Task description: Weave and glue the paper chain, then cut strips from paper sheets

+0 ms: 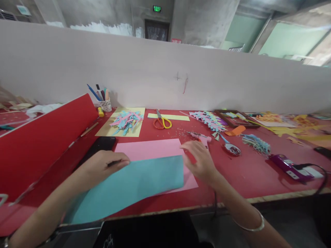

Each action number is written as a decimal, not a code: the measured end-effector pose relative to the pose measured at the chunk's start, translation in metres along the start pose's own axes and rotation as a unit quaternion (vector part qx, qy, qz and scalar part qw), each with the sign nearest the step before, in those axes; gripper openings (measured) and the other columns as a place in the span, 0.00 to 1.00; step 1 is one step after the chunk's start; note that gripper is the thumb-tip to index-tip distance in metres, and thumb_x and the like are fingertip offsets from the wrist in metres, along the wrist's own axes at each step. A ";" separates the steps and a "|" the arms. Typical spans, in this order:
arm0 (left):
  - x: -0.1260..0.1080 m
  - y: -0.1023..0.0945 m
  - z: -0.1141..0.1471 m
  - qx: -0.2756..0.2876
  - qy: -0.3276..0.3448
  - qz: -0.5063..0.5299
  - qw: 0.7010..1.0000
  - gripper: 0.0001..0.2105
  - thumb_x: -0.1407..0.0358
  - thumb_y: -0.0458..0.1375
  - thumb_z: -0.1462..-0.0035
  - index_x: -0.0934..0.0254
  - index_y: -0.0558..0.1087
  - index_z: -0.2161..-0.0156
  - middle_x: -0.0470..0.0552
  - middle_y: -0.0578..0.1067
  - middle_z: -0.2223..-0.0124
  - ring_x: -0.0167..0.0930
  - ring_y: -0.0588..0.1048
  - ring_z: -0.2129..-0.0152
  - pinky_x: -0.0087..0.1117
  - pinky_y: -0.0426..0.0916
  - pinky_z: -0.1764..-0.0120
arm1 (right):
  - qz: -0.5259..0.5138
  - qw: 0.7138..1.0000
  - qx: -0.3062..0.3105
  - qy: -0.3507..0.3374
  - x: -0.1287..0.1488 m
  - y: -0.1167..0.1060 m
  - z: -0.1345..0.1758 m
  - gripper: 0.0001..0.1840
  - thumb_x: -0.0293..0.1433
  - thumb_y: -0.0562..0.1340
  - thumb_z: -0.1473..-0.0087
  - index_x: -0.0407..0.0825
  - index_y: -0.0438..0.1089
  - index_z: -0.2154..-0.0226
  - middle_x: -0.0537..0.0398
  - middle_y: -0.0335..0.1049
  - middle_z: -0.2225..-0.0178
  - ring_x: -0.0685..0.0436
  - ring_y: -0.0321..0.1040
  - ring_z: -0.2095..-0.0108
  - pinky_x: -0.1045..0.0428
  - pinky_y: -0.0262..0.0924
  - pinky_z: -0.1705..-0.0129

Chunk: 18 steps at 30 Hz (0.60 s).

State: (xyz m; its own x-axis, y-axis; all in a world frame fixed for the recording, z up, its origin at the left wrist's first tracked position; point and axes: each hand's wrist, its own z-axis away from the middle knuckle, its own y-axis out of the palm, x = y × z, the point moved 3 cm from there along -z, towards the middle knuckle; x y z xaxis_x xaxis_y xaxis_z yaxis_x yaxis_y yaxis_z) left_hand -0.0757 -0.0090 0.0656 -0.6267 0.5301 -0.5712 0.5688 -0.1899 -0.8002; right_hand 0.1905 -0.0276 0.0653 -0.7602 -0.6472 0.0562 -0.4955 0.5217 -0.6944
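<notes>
Left hand [103,167]: fingers closed, pinching the upper edge of a light-blue rectangular paper sheet [147,179], with a slim dark object [113,163] of indeterminate kind lodged in the same grip; the sheet partly covers a pink rectangular paper sheet [150,148], its lower left portion reaching over the near edge of the red tabletop [245,175]. Right hand [200,161]: fingers loosely curved and parted from the thumb, positioned at the light-blue sheet's upper right corner, contact not determinable. Beyond the pink sheet lie metal scissors with red and yellow handles [160,117] and, behind the right hand, a pink glue gun [204,138].
</notes>
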 end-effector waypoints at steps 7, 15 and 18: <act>-0.008 0.002 0.002 -0.038 -0.009 0.013 0.999 0.16 0.56 0.47 0.47 0.62 0.69 0.77 0.44 0.71 0.79 0.25 0.67 0.82 0.21 0.60 0.79 | 0.184 0.912 0.135 0.340 -0.059 -0.001 0.010 0.16 0.37 0.53 0.48 0.44 0.67 0.62 0.41 0.71 0.63 0.35 0.67 0.60 0.44 0.58 0.60; -0.002 0.019 0.000 -0.010 -0.038 0.047 0.998 0.16 0.56 0.46 0.48 0.63 0.68 0.77 0.45 0.70 0.78 0.25 0.66 0.81 0.22 0.61 0.77 | 0.169 0.825 0.244 0.481 -0.124 0.009 0.044 0.08 0.31 0.55 0.52 0.46 0.67 0.69 0.46 0.71 0.69 0.39 0.69 0.64 0.51 0.59 0.67; -0.005 0.024 -0.003 0.001 -0.036 0.060 0.998 0.16 0.56 0.46 0.48 0.63 0.68 0.77 0.45 0.70 0.79 0.25 0.66 0.81 0.22 0.61 0.77 | 0.164 0.853 0.193 0.457 -0.113 0.008 0.043 0.13 0.29 0.52 0.50 0.45 0.62 0.61 0.44 0.69 0.61 0.41 0.67 0.59 0.50 0.60 0.63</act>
State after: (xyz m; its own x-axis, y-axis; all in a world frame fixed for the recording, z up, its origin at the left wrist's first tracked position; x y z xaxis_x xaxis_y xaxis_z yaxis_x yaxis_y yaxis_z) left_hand -0.0576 -0.0139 0.0500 -0.5909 0.4429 -0.6743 0.6405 -0.2508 -0.7259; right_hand 0.2908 0.0253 0.0225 -0.9284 0.2945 0.2267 -0.1519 0.2561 -0.9546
